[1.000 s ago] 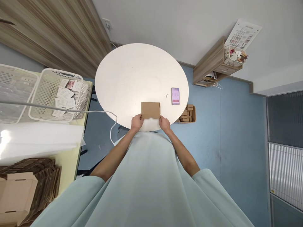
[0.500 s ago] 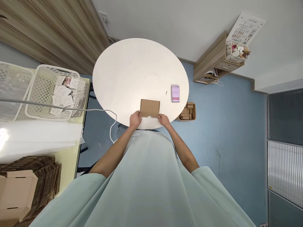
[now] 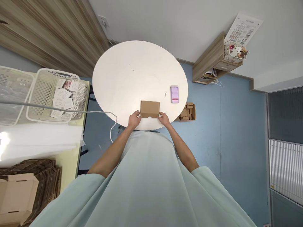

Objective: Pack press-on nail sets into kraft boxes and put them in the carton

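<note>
A small brown cardboard box [image 3: 150, 108] lies closed near the front edge of the round white table [image 3: 118, 75]. At its left front corner is my left hand [image 3: 134, 119], thumb and fingers spread apart beside the cardboard. My right hand [image 3: 164, 119] is at the opposite corner, its fingers likewise apart and stretched toward the box's right side. Whether the fingertips still touch the box is too small to tell. Right of the box, a phone [image 3: 174, 94] with a blurred pinkish screen lies on the tabletop.
On the floor at right stands a carton [image 3: 194, 112] of small brown boxes. The left side table bears a white basket [image 3: 42, 91] with packets, clear plastic sheets [image 3: 42, 137] and stacked flat cardboard [image 3: 44, 186]. A white cable [image 3: 99, 112] crosses to the table's left edge.
Both hands have loosened from the box's front corners, and their fingers have spread. The box stays nearly where it was, now slightly straighter. The view has shifted a little.
</note>
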The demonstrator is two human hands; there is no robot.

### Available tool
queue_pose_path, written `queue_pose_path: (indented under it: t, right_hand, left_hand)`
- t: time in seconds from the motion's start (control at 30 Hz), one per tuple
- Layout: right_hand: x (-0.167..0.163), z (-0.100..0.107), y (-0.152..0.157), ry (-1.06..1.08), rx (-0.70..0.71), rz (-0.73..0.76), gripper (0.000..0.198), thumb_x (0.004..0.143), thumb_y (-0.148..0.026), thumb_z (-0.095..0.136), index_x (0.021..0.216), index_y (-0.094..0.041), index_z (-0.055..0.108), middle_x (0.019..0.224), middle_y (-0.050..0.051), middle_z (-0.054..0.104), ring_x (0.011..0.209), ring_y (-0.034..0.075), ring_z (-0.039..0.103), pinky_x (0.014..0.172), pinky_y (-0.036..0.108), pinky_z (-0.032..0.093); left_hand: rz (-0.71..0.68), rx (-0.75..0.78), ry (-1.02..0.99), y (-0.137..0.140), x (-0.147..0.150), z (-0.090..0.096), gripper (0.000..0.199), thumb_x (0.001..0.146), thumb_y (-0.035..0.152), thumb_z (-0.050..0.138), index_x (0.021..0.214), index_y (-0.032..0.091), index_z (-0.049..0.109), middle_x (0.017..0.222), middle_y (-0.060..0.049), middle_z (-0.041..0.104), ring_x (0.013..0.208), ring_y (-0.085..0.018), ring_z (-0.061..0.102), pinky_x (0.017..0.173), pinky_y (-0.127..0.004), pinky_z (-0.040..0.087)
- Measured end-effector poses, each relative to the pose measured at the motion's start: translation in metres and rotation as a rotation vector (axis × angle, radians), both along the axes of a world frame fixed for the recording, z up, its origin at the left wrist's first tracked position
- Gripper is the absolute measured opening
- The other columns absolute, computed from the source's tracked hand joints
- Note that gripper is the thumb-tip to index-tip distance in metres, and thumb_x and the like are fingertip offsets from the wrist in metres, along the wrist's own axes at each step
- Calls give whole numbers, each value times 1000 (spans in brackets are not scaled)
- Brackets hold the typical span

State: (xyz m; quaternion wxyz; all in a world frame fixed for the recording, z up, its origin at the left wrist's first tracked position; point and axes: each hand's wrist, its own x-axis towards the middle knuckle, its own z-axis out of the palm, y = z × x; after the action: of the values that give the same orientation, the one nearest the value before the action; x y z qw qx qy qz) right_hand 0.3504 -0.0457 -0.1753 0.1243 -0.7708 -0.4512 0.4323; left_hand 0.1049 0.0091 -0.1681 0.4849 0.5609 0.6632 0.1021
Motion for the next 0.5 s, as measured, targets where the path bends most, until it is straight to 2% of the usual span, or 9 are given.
queue_pose_path:
  t: [0.1, 0.23, 0.33, 0.4, 0.5]
  right_hand:
    - [3, 6, 0, 37, 74, -20, 43, 98, -25, 60, 139, -17, 71, 148, 15, 70, 118, 22, 75, 114, 37, 55]
    - [13, 25, -1, 31, 206, -52, 35, 106, -39, 52, 123, -20, 77, 139, 13, 75, 130, 25, 69, 115, 38, 53]
    - [22, 42, -2, -25, 205, -67, 49, 112, -52, 41, 94, -22, 75, 105, 9, 79, 110, 27, 71, 98, 34, 57]
    - [26, 49, -3, -53, 155, -64, 56, 112, -57, 39, 76, -23, 66, 80, 4, 70, 89, 24, 68, 84, 31, 55]
    - [30, 54, -5, -28, 121, -85, 57, 110, -59, 43, 68, -23, 59, 71, 2, 63, 79, 21, 64, 76, 29, 51]
  left_hand:
    - [26, 8, 26, -1, 5, 12, 56, 97, 28, 64, 151, 15, 62, 138, -14, 78, 129, -29, 74, 114, -42, 54]
    - [61, 79, 50, -2, 10, 32, 55, 102, 46, 64, 148, 16, 64, 124, -11, 84, 123, -32, 76, 111, -44, 53]
    - [76, 104, 57, 0, 12, 45, 55, 102, 56, 64, 142, 19, 69, 117, -10, 85, 121, -33, 76, 109, -44, 53]
    - [84, 89, 66, 2, 14, 50, 53, 102, 59, 63, 136, 19, 73, 115, -10, 85, 118, -32, 76, 107, -43, 54]
    - [97, 55, 58, 6, 17, 53, 49, 101, 59, 64, 129, 20, 77, 118, -10, 84, 118, -32, 76, 105, -41, 55]
